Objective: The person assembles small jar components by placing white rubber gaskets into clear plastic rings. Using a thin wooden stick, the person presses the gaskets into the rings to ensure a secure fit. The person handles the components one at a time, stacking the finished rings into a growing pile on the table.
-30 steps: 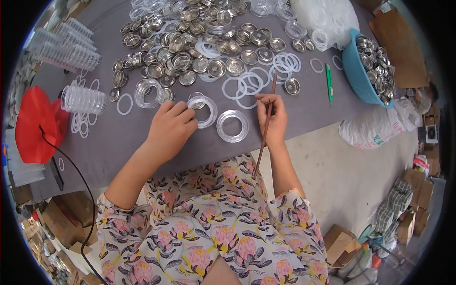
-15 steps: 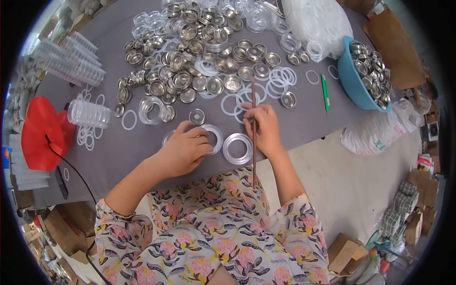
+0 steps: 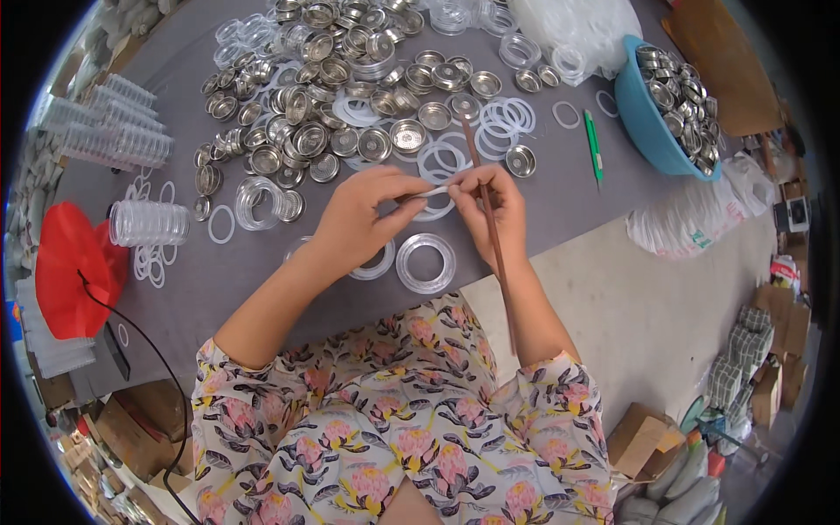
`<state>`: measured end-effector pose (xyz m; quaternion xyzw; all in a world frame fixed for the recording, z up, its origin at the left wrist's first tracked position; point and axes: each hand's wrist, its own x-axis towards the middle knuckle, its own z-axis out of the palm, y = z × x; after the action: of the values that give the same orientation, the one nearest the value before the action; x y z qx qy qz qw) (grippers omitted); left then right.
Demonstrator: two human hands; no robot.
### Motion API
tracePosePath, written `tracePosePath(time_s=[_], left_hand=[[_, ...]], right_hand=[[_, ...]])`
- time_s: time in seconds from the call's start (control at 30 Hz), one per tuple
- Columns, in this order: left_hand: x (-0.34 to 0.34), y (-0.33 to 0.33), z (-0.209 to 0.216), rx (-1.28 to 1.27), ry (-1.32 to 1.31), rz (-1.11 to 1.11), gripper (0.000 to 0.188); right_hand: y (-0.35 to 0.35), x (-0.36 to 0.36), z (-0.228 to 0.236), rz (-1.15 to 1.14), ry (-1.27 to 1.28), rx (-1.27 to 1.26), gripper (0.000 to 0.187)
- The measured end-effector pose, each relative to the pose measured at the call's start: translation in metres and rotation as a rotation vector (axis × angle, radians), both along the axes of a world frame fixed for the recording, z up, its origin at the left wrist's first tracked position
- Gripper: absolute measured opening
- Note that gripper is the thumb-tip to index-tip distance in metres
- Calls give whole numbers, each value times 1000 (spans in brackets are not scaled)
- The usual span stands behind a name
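Observation:
Both my hands meet above the table. My left hand (image 3: 363,214) is closed, thumb and fingers pinching a thin white ring (image 3: 431,192) seen nearly edge-on. My right hand (image 3: 497,210) touches the ring's other side with its fingertips and grips a slim brown stick (image 3: 495,232), slanting down toward my forearm. Below the hands lies a thick clear plastic ring (image 3: 426,263). Another clear ring (image 3: 376,265) sits left of it, partly behind my left wrist. Flat white rings (image 3: 444,158) lie just beyond my fingertips. Whatever is under my left palm is hidden.
Small metal cups (image 3: 311,140) are heaped across the far table. A blue basin (image 3: 643,122) of metal cups stands at right, near a green pen-like tool (image 3: 594,149). Stacked clear rings (image 3: 149,223) and a red cover (image 3: 74,271) with a black cable are at left.
My left hand has risen from the clear rings to meet my right, and a white ring now shows between them. The brown stick has tilted. The small metal cup by my left fingers no longer shows.

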<state>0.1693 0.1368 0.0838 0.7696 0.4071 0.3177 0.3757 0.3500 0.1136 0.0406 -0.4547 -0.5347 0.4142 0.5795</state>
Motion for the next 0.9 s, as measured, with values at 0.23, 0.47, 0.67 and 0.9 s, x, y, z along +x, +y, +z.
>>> tracePosePath(time_s=[0.23,0.47,0.67,0.9], left_hand=[[-5,-32,-8,-591,-176,31,12],[0,-35,-18,-67,322,-5,13],[3,-25,-17,-204,212,-42,19],[-2,-25,-15,-411,113,-49,19]], right_hand=[[-44,2,4,58,-63,-234,13],[-55,0,4,45,-319,-294,15],[-56,4,1,7,-321,-264,14],[-58,2,1,32,-224,-314,15]])
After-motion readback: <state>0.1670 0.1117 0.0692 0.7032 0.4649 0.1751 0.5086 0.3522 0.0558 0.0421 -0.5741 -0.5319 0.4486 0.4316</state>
